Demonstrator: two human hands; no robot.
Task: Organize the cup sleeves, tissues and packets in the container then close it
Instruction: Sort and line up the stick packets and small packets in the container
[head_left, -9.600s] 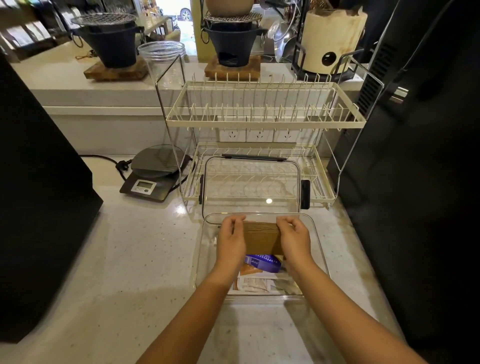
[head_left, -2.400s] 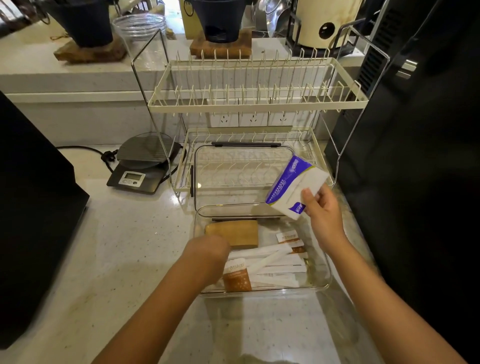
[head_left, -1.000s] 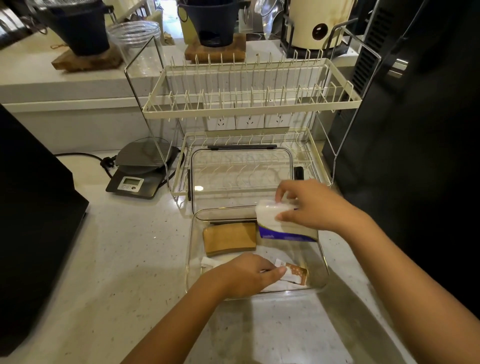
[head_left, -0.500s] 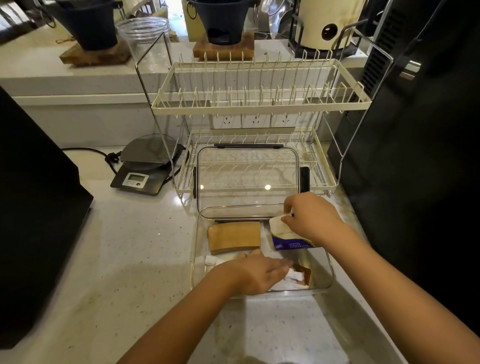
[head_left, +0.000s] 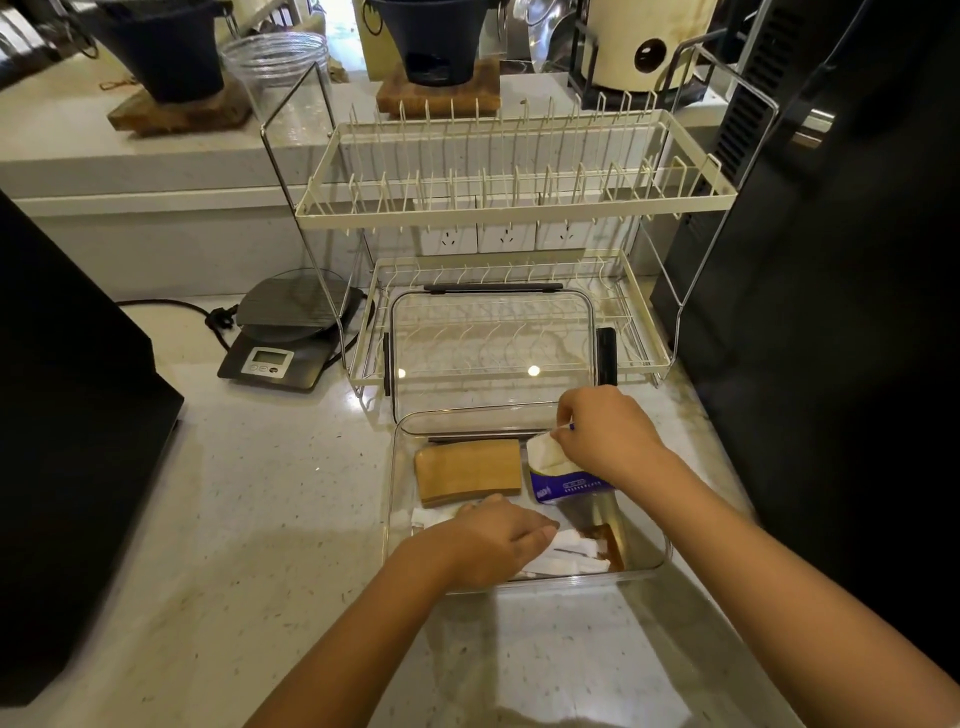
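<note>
Your right hand (head_left: 605, 434) has brought the tissue pack (head_left: 563, 475) down from above the rim into the container (head_left: 397, 467); it now sits in the back right corner, just beside the cup sleeves (head_left: 469, 470) at back left. Right grip is still pinched on the pack's top, not released. Your left hand (head_left: 498, 543) stays over the packets (head_left: 571, 553) along the front, fingers curled down on them; can't tell if it grips or just presses. All three groups are inside now. The lid (head_left: 491, 353) is still propped open against the dish rack (head_left: 511, 208) on the bench (head_left: 270, 519). Likely next: let go, tidy the packets, close the lid.
</note>
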